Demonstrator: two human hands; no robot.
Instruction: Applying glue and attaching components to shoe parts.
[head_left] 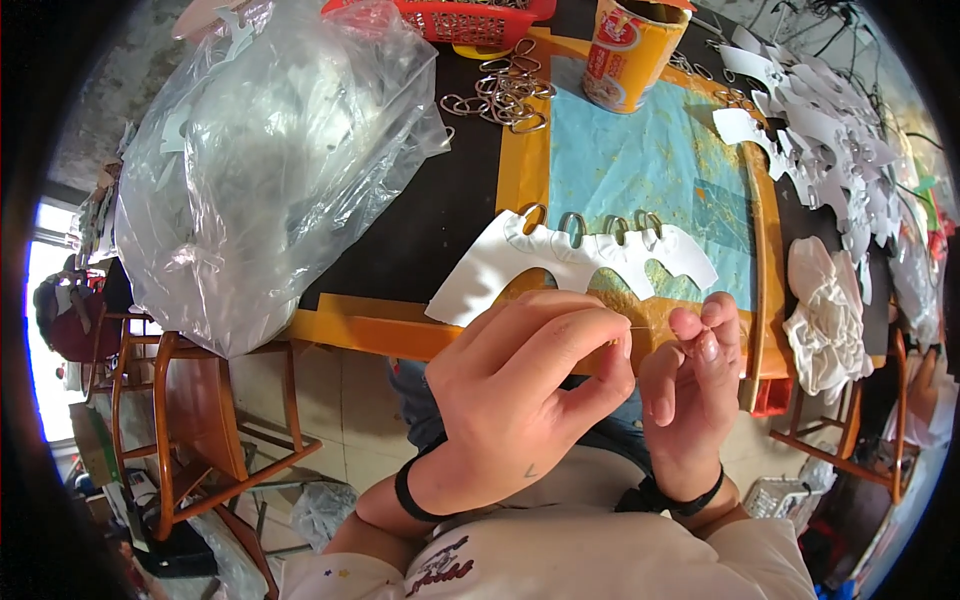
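Observation:
My left hand (pixel 535 390) is pinched, thumb against forefinger, over the table's front edge. A thin thread (pixel 648 328) runs from that pinch toward my right hand (pixel 697 395); it is very fine and hard to make out. The right fingers are curled with their tips close to the thumb, and what lies between them is too small to tell. Just beyond both hands lies a white scalloped strip (pixel 483 270) with arched cut-outs along its near side. Several metal rings (pixel 572 230) stand along its far edge. Neither hand touches the strip.
A blue sheet (pixel 640 165) bordered with orange tape covers part of the dark table. Loose metal rings (pixel 505 95), a red basket (pixel 475 22) and a yellow paper tub (pixel 630 55) stand beyond. A large clear plastic bag (pixel 270 170) sits left; white ringed strips (pixel 820 140) and white gloves (pixel 828 315) lie right.

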